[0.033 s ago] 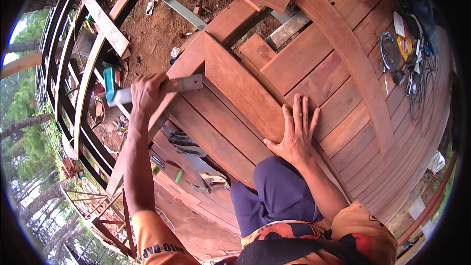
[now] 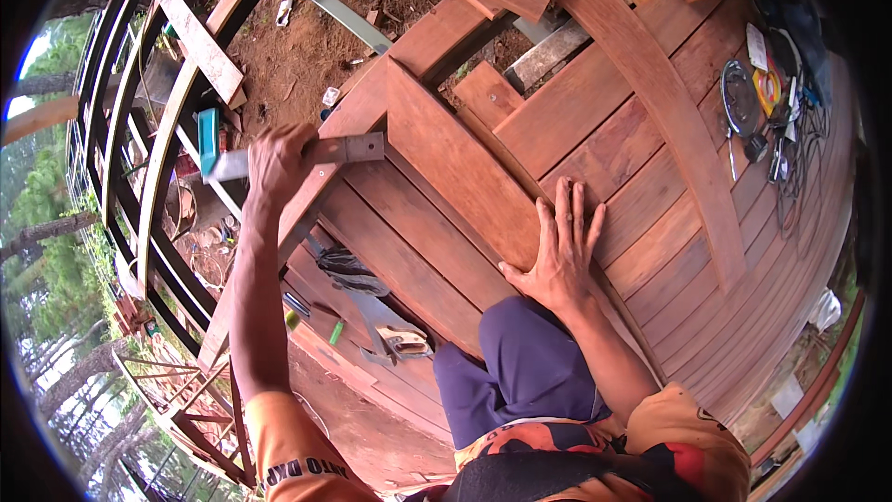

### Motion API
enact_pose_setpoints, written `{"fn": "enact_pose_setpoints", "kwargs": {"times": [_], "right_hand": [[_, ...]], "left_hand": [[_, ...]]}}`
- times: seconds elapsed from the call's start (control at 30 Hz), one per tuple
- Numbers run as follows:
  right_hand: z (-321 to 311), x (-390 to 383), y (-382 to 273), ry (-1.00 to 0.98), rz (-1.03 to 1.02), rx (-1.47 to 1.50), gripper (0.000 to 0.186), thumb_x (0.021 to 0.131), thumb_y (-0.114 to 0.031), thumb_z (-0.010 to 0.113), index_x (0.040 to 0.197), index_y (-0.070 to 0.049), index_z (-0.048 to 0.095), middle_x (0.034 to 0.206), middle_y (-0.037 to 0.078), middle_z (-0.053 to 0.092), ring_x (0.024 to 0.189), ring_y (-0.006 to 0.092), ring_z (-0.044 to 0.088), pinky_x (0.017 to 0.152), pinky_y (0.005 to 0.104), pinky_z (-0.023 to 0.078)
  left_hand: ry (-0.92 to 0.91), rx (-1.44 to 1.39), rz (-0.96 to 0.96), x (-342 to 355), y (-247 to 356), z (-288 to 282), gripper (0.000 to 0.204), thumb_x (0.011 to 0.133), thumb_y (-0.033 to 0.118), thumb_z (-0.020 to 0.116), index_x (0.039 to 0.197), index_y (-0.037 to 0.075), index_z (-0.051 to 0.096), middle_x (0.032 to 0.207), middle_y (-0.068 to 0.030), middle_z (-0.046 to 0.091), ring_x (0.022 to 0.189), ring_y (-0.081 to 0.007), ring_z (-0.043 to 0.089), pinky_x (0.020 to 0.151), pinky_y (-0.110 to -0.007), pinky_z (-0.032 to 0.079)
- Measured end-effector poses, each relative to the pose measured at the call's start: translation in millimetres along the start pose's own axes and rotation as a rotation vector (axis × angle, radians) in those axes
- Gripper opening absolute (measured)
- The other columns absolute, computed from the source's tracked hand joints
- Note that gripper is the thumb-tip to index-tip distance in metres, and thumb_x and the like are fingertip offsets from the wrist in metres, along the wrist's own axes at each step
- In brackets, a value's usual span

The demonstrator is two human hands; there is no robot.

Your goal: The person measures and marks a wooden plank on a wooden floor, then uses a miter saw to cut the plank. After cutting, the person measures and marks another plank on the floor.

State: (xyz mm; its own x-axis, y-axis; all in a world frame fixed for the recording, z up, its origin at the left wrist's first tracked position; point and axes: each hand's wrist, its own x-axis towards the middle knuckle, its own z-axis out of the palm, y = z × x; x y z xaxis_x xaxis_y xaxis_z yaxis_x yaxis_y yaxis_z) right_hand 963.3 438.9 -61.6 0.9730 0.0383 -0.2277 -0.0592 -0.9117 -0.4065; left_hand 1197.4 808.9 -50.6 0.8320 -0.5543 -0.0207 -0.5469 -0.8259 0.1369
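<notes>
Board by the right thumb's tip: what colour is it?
The board is warm orange-brown; it shows best in the head view.

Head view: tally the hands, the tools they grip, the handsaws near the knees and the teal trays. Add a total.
Hands: 2 (left hand, right hand)
Gripped tools: 1 (flat bar)
Handsaws: 1 (handsaw)
Teal trays: 1 (teal tray)
Total: 5

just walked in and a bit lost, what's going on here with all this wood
The person's left hand grips a flat grey metal bar with a hole near one end. The right hand, fingers spread, rests on the near end of a reddish-brown wooden board. A grey-bladed handsaw lies to the left of the purple-trousered knees.
</notes>
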Motion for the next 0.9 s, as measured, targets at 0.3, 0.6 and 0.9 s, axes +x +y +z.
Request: {"fn": "enact_pose_setpoints", "kwargs": {"times": [0.3, 0.6, 0.9], "right_hand": [[5.0, 8.2, 1.6, 0.117, -0.035, -0.134, 0.110, 0.061, -0.041, 0.092, 0.148, 0.002, 0.040, 0.168, 0.029, 0.022, 0.157, 0.0457, 0.017, 0.124, 0.0704, 0.006], [11.4, 5.5, 3.2, 0.110, -0.110, -0.257, 0.109, 0.073, -0.059, 0.079, 0.150, 0.004, 0.035, 0.166, 0.033, 0.021, 0.156, 0.0507, 0.017, 0.122, 0.0717, 0.009], [12.3, 6.7, 3.4, 0.077, -0.080, -0.268, 0.109, 0.075, -0.064, 0.077, 0.151, 0.003, 0.036, 0.166, 0.033, 0.021, 0.156, 0.0510, 0.017, 0.122, 0.0714, 0.009]], "left_hand": [[0.057, -0.078, 0.380, 65.4, -31.2, 38.8, 0.040, 0.092, 0.047, 0.070, 0.081, 0.009, 0.064, 0.072, -0.0069, 0.061, 0.078, -0.0301, 0.064, 0.075, -0.044, 0.049], [0.060, -0.136, 0.519, 87.1, -42.3, 62.6, 0.052, 0.093, 0.054, 0.066, 0.089, 0.002, 0.063, 0.076, -0.0154, 0.065, 0.082, -0.0379, 0.064, 0.082, -0.048, 0.051], [0.036, -0.170, 0.601, 107.5, -50.3, 73.7, 0.055, 0.094, 0.058, 0.063, 0.086, 0.003, 0.064, 0.074, -0.0160, 0.063, 0.081, -0.0385, 0.064, 0.083, -0.049, 0.050]]}}
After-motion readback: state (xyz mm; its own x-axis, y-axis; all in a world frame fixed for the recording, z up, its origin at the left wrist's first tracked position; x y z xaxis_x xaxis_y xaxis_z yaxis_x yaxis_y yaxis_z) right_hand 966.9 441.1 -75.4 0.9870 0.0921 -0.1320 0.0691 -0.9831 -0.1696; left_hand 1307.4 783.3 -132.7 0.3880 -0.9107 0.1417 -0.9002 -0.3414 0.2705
